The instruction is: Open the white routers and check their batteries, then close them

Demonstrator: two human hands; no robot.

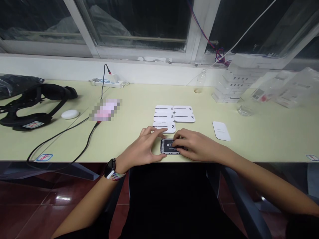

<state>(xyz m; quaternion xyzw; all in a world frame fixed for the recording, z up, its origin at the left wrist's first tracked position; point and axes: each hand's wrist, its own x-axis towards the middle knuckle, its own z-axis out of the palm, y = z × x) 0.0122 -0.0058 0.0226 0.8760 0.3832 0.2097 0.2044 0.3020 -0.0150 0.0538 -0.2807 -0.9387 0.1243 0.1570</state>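
Observation:
A small open device (167,146) with a dark battery showing lies flat near the table's front edge. My left hand (143,147) grips its left side, fingers curled around it. My right hand (196,145) rests on its right side, fingertips pressing down on the battery. Just behind the hands lie several white rounded devices (173,116) in two rows. A single white cover (221,130) lies to the right, apart from both hands.
A black headset (32,106) and a white oval object (70,114) sit at the left. A power strip (107,82) is at the back, with black cables (82,146) running forward. Stacked white boxes (234,83) and clear packaging (291,88) stand at the back right.

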